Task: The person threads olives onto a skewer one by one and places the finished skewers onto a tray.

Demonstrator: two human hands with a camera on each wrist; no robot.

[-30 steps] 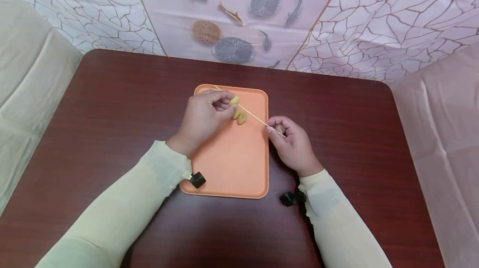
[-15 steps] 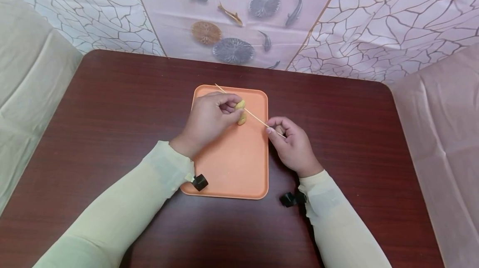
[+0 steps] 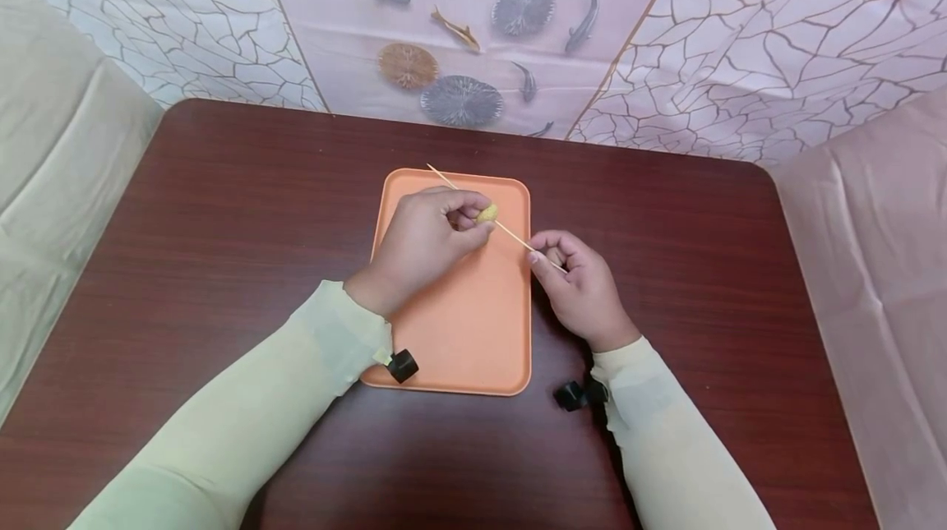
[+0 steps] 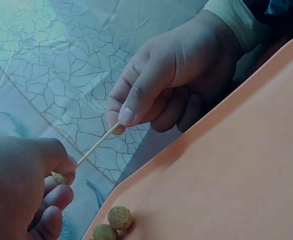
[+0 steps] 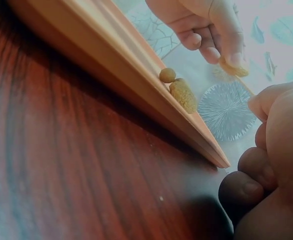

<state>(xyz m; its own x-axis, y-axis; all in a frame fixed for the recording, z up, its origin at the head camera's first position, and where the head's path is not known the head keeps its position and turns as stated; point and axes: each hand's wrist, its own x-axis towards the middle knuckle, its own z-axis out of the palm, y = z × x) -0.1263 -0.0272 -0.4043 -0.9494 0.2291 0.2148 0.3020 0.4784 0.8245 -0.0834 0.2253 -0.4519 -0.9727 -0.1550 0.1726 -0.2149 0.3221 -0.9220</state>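
Observation:
My left hand (image 3: 432,234) pinches a small, rough yellow-brown ball (image 3: 487,214) between thumb and fingertips. A thin wooden skewer (image 3: 512,235) runs through the ball, its far end sticking out beyond the hand over the tray's back rim. Toward the skewer's near end, my right hand (image 3: 580,288) pinches it between thumb and forefinger. Below, in the left wrist view, loose balls (image 4: 120,218) lie in the orange tray (image 3: 459,333); the right wrist view shows a ball (image 5: 167,75) beside a longer lump (image 5: 183,96). From the head view my left hand hides these.
The tray lies on a dark red-brown wooden table (image 3: 703,308). Behind the table hangs a patterned cloth (image 3: 473,37) with fish and round leaf prints. Pale cloth (image 3: 59,168) also borders the left and right sides. Both sleeved wrists wear small black cameras (image 3: 403,366).
My left hand and the pinched ball have moved right and toward me along the skewer, closer to my right hand. The loose balls have become hidden in the head view. My right hand stays nearly still.

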